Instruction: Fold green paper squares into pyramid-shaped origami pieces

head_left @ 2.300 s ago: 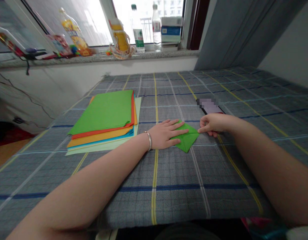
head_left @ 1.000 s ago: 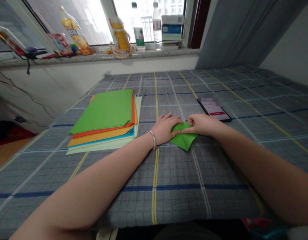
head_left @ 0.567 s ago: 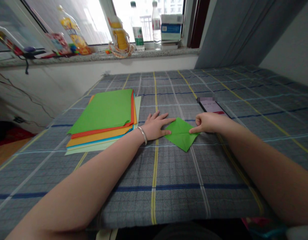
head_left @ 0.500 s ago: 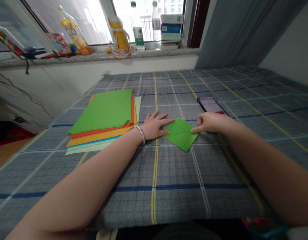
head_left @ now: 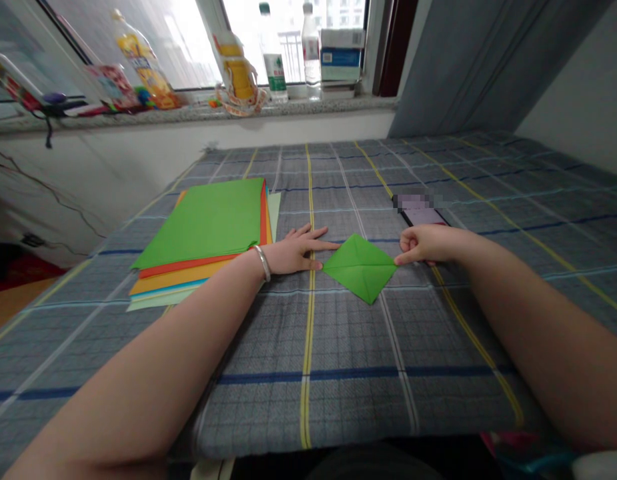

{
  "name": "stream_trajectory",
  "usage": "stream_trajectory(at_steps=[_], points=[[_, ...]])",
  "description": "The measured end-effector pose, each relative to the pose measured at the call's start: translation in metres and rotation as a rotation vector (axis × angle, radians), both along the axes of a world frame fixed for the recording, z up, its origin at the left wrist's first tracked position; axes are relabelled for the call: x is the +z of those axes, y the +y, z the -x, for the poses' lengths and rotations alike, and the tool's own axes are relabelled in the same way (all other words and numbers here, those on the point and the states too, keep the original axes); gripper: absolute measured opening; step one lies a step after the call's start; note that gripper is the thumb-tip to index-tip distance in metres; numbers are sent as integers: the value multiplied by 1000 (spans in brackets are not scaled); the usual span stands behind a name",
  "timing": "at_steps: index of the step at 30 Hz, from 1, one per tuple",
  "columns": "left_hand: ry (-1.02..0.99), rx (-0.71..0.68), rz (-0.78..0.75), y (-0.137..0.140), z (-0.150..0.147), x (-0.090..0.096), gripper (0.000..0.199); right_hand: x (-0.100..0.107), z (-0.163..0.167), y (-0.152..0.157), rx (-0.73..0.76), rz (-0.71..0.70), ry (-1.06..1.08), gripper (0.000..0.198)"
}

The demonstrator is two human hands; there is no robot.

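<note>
A small folded green paper (head_left: pixel 361 270) lies flat on the checked cloth, diamond-shaped, with a crease running across its middle. My left hand (head_left: pixel 298 250) rests at its left side, fingers spread and thumb close to the left corner; a silver bangle circles the wrist. At the opposite corner is my right hand (head_left: pixel 417 245), its fingers curled in and one digit stretched out to the paper's right tip. Nothing shows inside the curled fingers.
A stack of coloured paper (head_left: pixel 213 220), green on top, lies left of my left hand. Beyond my right hand is a phone (head_left: pixel 421 212). Bottles, including a clear bottle (head_left: pixel 312 60), and boxes (head_left: pixel 342 57) stand on the windowsill. The checked cloth (head_left: pixel 348 347) covers the table.
Both hands have slid outward: the left one off the paper to the left, the right one slightly right to the corner tip. The folded green paper now shows more fully.
</note>
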State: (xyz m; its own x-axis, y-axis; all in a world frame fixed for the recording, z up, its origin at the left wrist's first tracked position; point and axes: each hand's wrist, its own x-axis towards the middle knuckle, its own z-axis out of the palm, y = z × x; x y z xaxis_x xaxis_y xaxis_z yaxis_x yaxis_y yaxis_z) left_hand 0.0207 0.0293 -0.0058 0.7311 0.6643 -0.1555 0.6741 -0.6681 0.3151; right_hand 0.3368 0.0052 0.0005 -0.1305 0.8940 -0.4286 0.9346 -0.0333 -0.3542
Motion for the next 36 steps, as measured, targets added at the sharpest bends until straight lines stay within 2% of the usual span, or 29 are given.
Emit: stream_trajectory(at_steps=[10,13,17,22,29,36], points=[[-26,16,-3,0,0,0,58,5,3,-10,45,0,95,36],[-35,74,-59,-4,-5,-3,53,5,14,-12,68,-101,75,37],[-108,149,-202,-13,-17,-10,37,1,30,-12,98,-287,36,33],[-195,187,-256,-21,-34,-17,22,-4,44,-12,87,-394,-27,34],[-308,245,-220,-23,-40,-17,13,-4,49,-10,82,-408,1,34],[-483,215,-330,-21,-37,-15,12,-2,42,-13,38,-317,323,30]])
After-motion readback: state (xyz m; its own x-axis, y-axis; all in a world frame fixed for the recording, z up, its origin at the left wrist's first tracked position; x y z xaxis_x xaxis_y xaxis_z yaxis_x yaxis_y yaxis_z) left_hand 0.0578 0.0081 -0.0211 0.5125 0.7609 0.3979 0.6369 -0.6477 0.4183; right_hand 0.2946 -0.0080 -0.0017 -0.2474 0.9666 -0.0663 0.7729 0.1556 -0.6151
